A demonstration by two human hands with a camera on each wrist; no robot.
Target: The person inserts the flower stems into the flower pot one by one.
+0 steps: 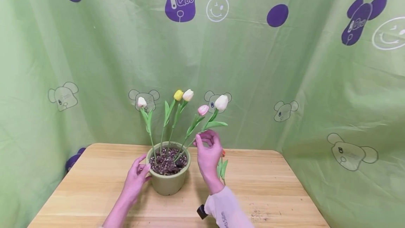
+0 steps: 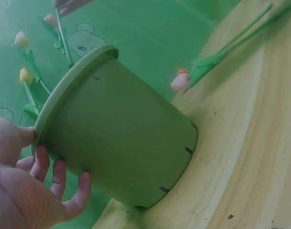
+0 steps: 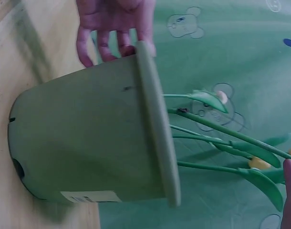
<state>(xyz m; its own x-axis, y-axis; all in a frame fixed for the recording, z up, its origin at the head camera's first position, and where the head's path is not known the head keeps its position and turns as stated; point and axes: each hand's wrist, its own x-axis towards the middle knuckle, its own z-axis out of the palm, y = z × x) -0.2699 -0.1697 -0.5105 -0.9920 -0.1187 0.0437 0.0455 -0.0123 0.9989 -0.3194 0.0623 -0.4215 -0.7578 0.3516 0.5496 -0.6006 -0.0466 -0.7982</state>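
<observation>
A green flowerpot (image 1: 167, 185) filled with dark soil (image 1: 164, 168) stands on the wooden table. My left hand (image 1: 134, 182) holds its left side, thumb at the rim (image 2: 71, 71) and fingers along the outer wall. My right hand (image 1: 209, 154) pinches the stem of a white tulip (image 1: 221, 103), which slants up and right from the soil. Beside that flower leans a pink tulip (image 1: 203, 110). A yellow tulip (image 1: 178, 95) and a cream tulip (image 1: 188, 95) rise at the back, and a small pale tulip (image 1: 142, 102) at the left.
Behind my right hand, a red-orange tulip (image 1: 223, 153) and a pale pink tulip (image 2: 181, 83) lie on the table (image 1: 259, 182). Soil crumbs (image 1: 259, 215) dot the front right. A green patterned curtain (image 1: 246, 66) hangs around the table's back and sides.
</observation>
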